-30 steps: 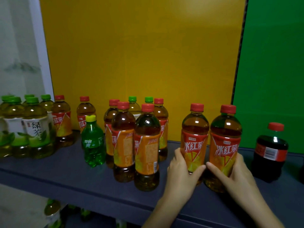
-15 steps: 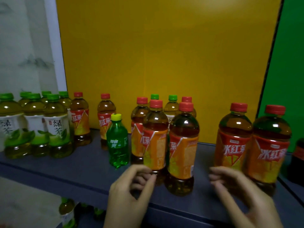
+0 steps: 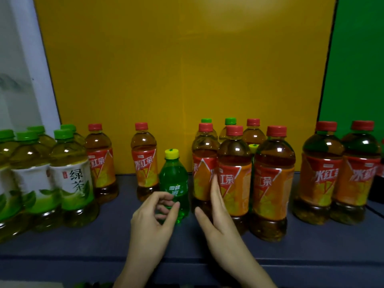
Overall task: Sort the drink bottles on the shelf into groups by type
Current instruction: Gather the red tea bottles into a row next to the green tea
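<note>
Shelf (image 3: 87, 244): flat, matte, dark blue-grey board with a squared front lip. A smooth yellow panel (image 3: 187, 80) stood behind it and a green panel (image 3: 357, 59) to the right.

Green tea bottles (image 3: 70, 179) stood bunched at the left end: clear plastic with rounded shoulders, ribbed green caps, glossy white-and-green labels and pale yellow-green liquid.

Iced tea bottles had the same shape, with red caps, orange-red wrap labels and amber liquid. Two stood apart toward the back left (image 3: 143, 163). Three formed a tight cluster in the centre front (image 3: 272, 179), and a pair touched at the right (image 3: 321, 173). Two green caps (image 3: 230, 121) and a red one showed behind the cluster.

The small soda bottle (image 3: 174, 179), translucent green with a yellow cap and waisted body, stood upright between the back-left bottles and the cluster. A second yellow cap (image 3: 254, 146) peeked out inside the cluster.

The left hand (image 3: 153, 219) was in front of the soda bottle's lower half. Its fingers (image 3: 164, 197) were loosely curled with the thumb apart from them, closed on nothing that showed.

The right hand (image 3: 216, 223) stood edge-on, its fingers (image 3: 216, 190) straight and together with the tips against the cluster's front labels, and the thumb splayed left.
</note>
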A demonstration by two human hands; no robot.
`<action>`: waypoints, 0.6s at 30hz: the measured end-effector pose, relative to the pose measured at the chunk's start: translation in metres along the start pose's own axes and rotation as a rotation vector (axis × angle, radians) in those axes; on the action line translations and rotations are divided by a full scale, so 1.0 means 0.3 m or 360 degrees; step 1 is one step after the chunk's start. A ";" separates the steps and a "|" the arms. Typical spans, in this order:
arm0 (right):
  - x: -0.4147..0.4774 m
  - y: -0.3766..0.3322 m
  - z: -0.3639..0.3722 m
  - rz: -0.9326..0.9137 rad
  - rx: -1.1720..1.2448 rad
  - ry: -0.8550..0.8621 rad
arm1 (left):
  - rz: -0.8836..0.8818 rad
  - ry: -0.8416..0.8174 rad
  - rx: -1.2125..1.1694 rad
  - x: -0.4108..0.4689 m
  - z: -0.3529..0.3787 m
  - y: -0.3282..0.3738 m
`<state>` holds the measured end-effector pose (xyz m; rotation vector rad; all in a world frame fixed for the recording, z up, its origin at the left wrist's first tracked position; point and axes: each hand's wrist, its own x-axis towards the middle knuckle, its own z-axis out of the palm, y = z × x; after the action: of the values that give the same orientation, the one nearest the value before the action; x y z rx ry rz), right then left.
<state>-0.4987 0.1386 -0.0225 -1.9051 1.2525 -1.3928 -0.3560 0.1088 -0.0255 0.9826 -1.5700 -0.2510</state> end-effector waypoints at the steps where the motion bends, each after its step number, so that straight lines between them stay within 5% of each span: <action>1: 0.001 -0.003 0.009 0.0032 0.0015 0.0016 | -0.0003 -0.0001 -0.0014 0.003 -0.004 -0.010; 18: -0.122 0.054 -0.062 0.0003 -0.0043 0.0205 | -0.0114 0.0163 0.0068 0.042 0.026 -0.049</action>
<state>-0.5248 0.1653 -0.0463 -1.8571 1.3388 -1.5259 -0.3556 0.0881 -0.0283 1.0697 -1.4539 -0.2144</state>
